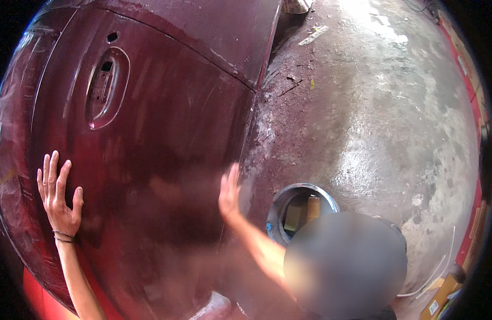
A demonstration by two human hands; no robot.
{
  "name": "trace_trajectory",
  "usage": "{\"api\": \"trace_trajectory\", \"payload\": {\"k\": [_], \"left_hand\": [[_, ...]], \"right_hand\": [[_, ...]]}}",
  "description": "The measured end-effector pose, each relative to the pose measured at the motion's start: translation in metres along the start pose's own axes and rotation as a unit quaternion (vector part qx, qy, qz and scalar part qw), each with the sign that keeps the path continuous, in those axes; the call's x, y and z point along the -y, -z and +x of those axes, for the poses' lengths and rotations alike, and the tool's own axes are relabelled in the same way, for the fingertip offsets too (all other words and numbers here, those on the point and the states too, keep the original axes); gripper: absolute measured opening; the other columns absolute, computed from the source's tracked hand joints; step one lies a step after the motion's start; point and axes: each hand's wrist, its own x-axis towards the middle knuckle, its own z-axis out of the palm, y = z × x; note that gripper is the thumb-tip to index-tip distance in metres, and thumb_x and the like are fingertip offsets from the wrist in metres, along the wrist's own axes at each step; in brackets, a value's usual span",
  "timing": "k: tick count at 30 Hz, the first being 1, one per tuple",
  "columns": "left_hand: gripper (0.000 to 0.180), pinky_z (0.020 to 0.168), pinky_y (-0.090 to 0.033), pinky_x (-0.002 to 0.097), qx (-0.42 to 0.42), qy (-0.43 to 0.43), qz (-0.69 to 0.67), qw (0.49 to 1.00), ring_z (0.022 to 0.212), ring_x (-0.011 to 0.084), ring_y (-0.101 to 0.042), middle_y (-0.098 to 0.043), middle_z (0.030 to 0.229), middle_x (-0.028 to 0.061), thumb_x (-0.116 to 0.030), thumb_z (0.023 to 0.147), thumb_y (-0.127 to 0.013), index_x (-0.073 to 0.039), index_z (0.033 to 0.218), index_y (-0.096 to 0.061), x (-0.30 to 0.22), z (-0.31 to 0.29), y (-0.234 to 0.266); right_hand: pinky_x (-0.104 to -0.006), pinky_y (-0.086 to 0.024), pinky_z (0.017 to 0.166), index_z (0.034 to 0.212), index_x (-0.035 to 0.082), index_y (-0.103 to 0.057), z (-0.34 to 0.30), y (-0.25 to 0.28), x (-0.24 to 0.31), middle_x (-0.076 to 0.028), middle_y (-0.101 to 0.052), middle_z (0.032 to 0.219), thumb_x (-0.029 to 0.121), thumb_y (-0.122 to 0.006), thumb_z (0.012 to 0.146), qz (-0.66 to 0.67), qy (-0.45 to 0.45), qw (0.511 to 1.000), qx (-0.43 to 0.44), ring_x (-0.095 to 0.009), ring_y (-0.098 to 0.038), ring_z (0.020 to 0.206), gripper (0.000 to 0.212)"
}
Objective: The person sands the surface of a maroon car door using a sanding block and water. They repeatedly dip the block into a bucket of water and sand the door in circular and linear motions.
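The left hand [60, 198] is held flat, its back turned to view, with the fingers stretched upward and the thumb set apart. Thin dark bands [63, 237] are worn at the wrist, and the left forearm [78, 277] is bared. The right hand [230, 194] is seen slightly blurred, its fingers extended close together. The right forearm [259, 246], also bare, is slanted leftward and partly hidden.

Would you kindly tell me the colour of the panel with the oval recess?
The panel is dark maroon red, showing best in the head view.

No text can be read; the white label [433, 308] on the brown box [445, 292] is too small.
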Motion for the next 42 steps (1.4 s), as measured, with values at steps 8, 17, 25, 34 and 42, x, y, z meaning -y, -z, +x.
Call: {"api": "trace_trajectory", "payload": {"k": [8, 17, 25, 34, 42], "left_hand": [[0.060, 0.139, -0.019, 0.0603, 0.011, 0.007, 0.008, 1.000, 0.169, 0.0386, -0.035, -0.047, 0.178, 0.0141, -0.028, 0.102, -0.065, -0.016, 0.161, -0.061, 0.001, 0.003, 0.003], [0.060, 0.139, -0.020, 0.0604, 0.022, 0.019, 0.002, 1.000, 0.168, 0.0402, -0.037, -0.048, 0.177, 0.0158, -0.027, 0.100, -0.068, -0.014, 0.158, -0.063, -0.001, 0.001, 0.009], [0.056, 0.138, -0.021, 0.0605, 0.026, 0.021, -0.001, 0.999, 0.167, 0.0410, -0.038, -0.049, 0.176, 0.0182, -0.030, 0.103, -0.069, -0.013, 0.156, -0.064, 0.001, 0.008, 0.006], [0.057, 0.138, -0.022, 0.0608, 0.013, 0.033, -0.013, 0.999, 0.167, 0.0402, -0.039, -0.053, 0.173, 0.0163, -0.027, 0.096, -0.073, -0.013, 0.152, -0.068, -0.003, 0.008, 0.012], [0.059, 0.138, -0.021, 0.0628, 0.021, 0.037, -0.014, 0.999, 0.167, 0.0412, -0.039, -0.051, 0.174, 0.0167, -0.026, 0.097, -0.072, -0.015, 0.154, -0.066, -0.001, 0.001, 0.011]], "right_hand": [[-0.0741, -0.007, 0.134, 0.184, 0.014, -0.007, 0.072, 0.020, 0.028, -0.012, -0.005, 0.192, 0.054, -0.031, 0.121, -0.015, 0.069, 0.997, -0.002, -0.037, -0.005, 0.176, 0.078], [-0.0766, -0.010, 0.133, 0.183, 0.010, -0.005, 0.088, 0.019, 0.029, -0.016, -0.006, 0.191, 0.045, -0.031, 0.123, -0.049, 0.082, 0.995, 0.007, -0.043, -0.009, 0.175, 0.074], [-0.0705, -0.004, 0.135, 0.183, 0.009, -0.010, 0.100, 0.025, 0.045, -0.016, -0.006, 0.191, 0.046, -0.034, 0.123, -0.017, 0.133, 0.991, -0.014, -0.038, -0.003, 0.176, 0.074], [-0.0798, -0.002, 0.131, 0.183, 0.013, -0.005, 0.127, 0.030, 0.038, -0.013, -0.003, 0.192, 0.049, -0.035, 0.122, -0.064, 0.104, 0.992, 0.011, -0.040, -0.002, 0.176, 0.077], [-0.0762, 0.003, 0.132, 0.184, 0.013, -0.004, 0.080, 0.026, 0.064, -0.012, 0.000, 0.192, 0.035, -0.031, 0.122, -0.057, 0.174, 0.982, 0.044, -0.038, 0.004, 0.176, 0.071]]}}
